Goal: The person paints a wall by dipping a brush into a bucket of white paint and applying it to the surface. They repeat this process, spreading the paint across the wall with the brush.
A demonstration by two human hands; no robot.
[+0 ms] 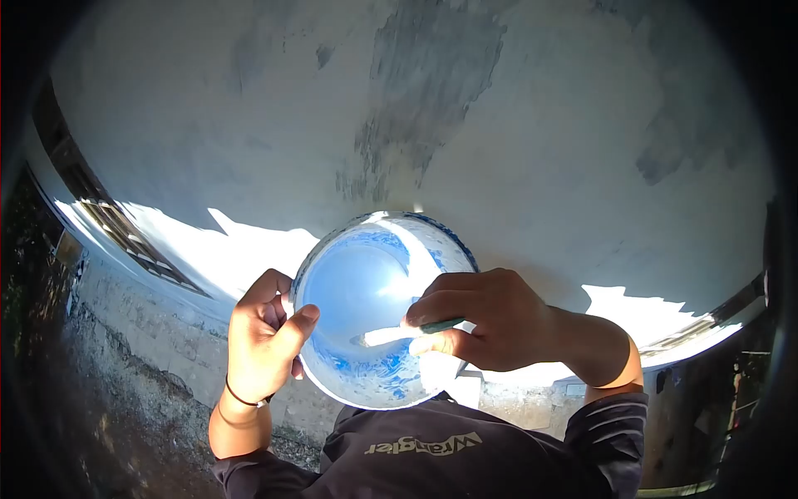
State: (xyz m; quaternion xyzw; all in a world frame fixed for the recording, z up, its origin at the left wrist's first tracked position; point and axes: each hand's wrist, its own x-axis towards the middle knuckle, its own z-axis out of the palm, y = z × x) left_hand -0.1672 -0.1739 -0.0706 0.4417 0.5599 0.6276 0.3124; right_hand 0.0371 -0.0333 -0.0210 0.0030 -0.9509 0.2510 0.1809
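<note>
A round bucket (391,378) is held up in front of my chest, its inside streaked blue and white, with pale liquid, likely paint, at the bottom. My left hand (256,343) grips the bucket's left side, thumb over the rim and the other fingers round the outside. Over the right part of the opening, my right hand (495,318) pinches a paintbrush (386,336) by its dark green handle. The brush's white-coated head points left into the bucket, close over the lower inner wall.
A large whitish wall (549,150) with a worn grey patch (428,75) rises ahead. Barred windows (137,237) sit at the left, and another frame (706,320) lies at the right. Rough, stained concrete (158,349) runs below. Bright sunlight falls across the wall's lower part.
</note>
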